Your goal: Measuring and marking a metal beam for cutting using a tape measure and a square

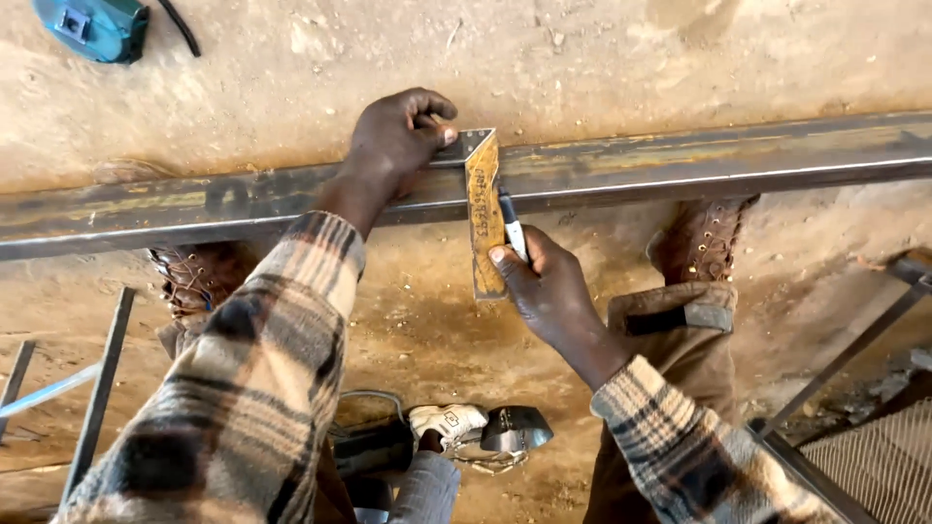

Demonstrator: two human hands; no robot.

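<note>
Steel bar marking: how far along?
Done: the square is laid across the steel bar, and the left hand pins its stock to the far edge. In hand: the right hand holds the marker against the blade. Left: no finished line is visible on the bar.

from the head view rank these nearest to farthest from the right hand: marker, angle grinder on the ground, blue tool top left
1. Marker: held in the right hand, against the rusty square.
2. Angle grinder: on the ground, below the hand.
3. Blue tool: far top-left corner.
</note>
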